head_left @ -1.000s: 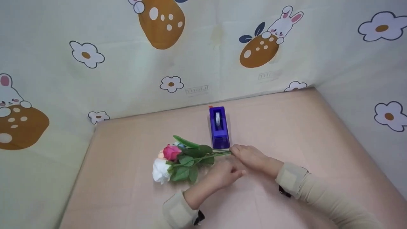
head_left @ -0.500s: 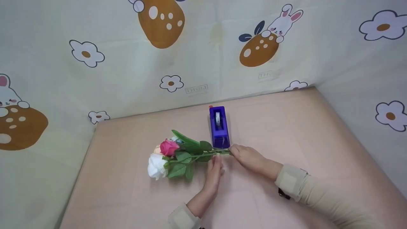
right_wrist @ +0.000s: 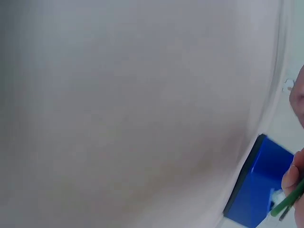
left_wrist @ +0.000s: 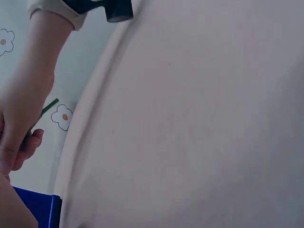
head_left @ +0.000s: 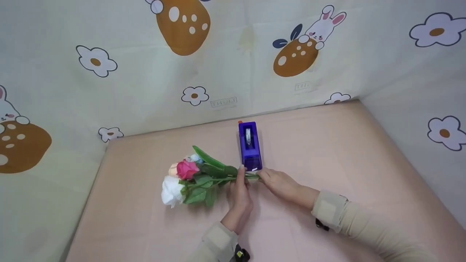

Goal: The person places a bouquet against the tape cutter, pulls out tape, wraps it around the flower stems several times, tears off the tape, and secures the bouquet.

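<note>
A bouquet of artificial flowers (head_left: 196, 182) lies across the middle in the head view, blooms to the left and stems to the right. It has a white rose (head_left: 172, 191), a pink rose (head_left: 187, 170), and peach and pale blue blooms partly behind them. My left hand (head_left: 240, 198) holds the stems below the leaves, thumb laid over them. Close to its right, my right hand (head_left: 282, 185) grips the stems near their ends, fingers curled round them. Cut green stem ends (right_wrist: 287, 202) stick out past the fingers in the right wrist view. Just behind the stems stands a blue-purple tape dispenser (head_left: 251, 153).
The dispenser holds a small roll of tape (head_left: 248, 136), with an orange tab at its far end. A pinkish cloth (head_left: 309, 145) covers the table. Behind and at both sides hangs a pale curtain (head_left: 145, 83) printed with rabbits and flowers.
My left hand has turned from below the stems and come up to take hold of them. The bouquet has shifted slightly left. My right hand keeps its grip.
</note>
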Demonstrator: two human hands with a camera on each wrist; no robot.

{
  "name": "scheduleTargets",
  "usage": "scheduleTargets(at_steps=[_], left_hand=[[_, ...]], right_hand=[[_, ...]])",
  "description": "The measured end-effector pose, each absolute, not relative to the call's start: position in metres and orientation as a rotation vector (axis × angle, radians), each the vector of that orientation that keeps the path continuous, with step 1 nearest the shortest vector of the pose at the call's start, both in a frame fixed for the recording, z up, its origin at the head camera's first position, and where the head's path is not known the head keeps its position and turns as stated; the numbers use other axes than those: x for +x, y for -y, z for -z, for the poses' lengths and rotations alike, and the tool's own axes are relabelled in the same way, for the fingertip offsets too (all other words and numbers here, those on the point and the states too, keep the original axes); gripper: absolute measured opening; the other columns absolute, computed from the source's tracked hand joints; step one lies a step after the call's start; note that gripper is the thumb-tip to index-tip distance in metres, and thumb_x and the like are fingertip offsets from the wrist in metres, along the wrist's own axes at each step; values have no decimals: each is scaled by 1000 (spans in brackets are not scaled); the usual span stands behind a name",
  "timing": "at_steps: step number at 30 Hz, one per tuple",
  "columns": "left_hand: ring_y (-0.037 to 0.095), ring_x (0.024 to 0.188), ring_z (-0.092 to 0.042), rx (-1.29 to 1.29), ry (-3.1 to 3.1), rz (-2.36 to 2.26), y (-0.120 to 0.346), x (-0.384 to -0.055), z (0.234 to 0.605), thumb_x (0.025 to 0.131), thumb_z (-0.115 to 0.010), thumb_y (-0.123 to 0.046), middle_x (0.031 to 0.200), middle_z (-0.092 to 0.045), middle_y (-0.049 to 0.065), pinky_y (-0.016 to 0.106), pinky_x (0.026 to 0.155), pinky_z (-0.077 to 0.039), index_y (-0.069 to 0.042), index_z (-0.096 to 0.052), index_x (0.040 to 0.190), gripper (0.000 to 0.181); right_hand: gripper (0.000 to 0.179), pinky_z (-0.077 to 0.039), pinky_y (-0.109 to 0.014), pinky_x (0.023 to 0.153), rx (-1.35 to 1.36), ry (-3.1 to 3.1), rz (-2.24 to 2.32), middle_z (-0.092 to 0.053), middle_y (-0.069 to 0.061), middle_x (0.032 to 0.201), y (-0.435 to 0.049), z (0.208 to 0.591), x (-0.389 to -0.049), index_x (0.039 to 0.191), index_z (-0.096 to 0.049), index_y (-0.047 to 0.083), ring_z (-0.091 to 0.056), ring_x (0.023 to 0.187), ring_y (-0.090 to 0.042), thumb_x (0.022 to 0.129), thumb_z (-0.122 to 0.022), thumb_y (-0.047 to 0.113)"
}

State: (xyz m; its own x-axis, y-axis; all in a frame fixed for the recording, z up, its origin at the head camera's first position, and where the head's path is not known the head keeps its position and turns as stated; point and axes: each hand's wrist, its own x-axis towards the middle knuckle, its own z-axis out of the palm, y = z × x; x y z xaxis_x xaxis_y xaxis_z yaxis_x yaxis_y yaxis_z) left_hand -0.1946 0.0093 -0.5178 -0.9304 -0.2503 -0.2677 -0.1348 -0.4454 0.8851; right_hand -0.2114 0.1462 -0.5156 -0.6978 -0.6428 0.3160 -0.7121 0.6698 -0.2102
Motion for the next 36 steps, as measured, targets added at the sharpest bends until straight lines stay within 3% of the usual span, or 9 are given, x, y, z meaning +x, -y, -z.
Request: scheduleTargets(at_steps=[4,11,17,22,29,36], left_hand=[[7,53,-31,579,1569,2505,-8,-201,520,89,-57,-29,55,-34,-8,22,53,-28,-15,-49,66,28],[6,50,-32,515,1595,2546,-5,-208,519,92,-53,-26,52,-37,-8,21,50,-28,-14,-49,64,31],[6,47,-29,417,1655,2551,-1,-212,522,95,-48,-19,49,-32,-8,20,47,-25,-13,-44,61,35],[7,48,-29,312,1690,2536,1,-214,523,96,-46,-17,55,-35,-4,21,48,-25,-13,-43,65,32],[7,48,-30,396,1737,2491,-1,-215,523,94,-51,-19,53,-35,-6,20,48,-26,-14,-48,64,31],[6,47,-33,440,1738,2478,-4,-216,524,91,-55,-19,48,-38,-8,21,47,-29,-13,-50,58,34]], right_hand=[[18,-49,-28,73,1114,2652,-537,-58,-6,95,-141,514,-209,104,-48,5,-56,82,-15,90,-56,12],[23,-50,-28,73,1103,2577,-556,-58,-7,94,-140,516,-212,106,-50,2,-59,84,-18,87,-60,10],[23,-50,-34,80,1078,2659,-753,-59,-12,102,-143,515,-212,111,-51,1,-60,93,-23,91,-55,11],[25,-48,-30,72,1015,2619,-767,-58,-7,91,-147,514,-213,104,-55,1,-56,82,-17,88,-60,20],[29,-41,-28,61,1016,2215,-441,-54,-2,81,-142,510,-217,84,-57,6,-48,70,-16,69,-78,19],[24,-33,-26,54,1027,2009,-191,-51,-2,75,-126,506,-218,79,-58,6,-45,62,-16,66,-75,16]])
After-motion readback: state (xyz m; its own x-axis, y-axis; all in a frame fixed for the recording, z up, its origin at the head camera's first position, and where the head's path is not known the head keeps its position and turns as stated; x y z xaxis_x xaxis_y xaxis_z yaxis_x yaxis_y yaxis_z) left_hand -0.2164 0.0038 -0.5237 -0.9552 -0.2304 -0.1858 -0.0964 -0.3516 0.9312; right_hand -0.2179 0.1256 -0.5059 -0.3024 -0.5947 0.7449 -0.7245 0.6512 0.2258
